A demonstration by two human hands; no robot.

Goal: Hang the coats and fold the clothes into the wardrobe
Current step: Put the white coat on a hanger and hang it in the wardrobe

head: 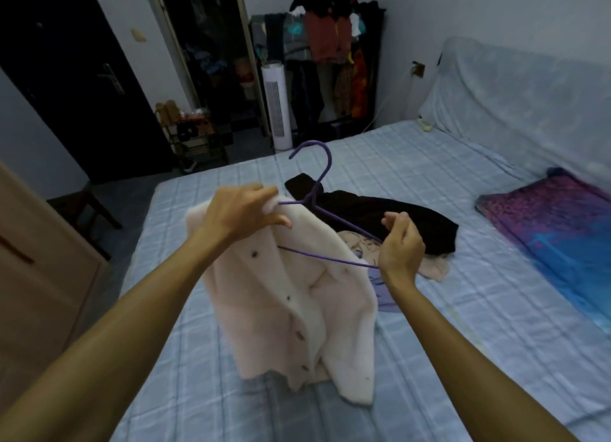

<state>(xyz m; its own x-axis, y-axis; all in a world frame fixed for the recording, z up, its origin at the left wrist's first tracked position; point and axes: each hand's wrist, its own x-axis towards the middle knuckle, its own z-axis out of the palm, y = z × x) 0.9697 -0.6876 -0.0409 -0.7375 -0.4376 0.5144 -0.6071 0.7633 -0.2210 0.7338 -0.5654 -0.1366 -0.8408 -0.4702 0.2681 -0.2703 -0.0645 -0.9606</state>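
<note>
The pale pink coat (291,296) hangs above the bed (446,309), its hem touching the cover. The left hand (239,215) grips its shoulder, fingers curled into the fabric. The right hand (400,246) pinches the free end of the purple hanger (314,190). Beyond lie a black garment (380,216) and a beige garment (433,266).

A bed (463,309) under a blue checked sheet carries a purple-and-blue pillow (555,223) near its cloth-draped headboard (515,94), while beyond its foot a white tower fan (277,107) stands between a cluttered low shelf rack (195,137) and a wall socket (419,68), with a dark door (66,78) at left.
</note>
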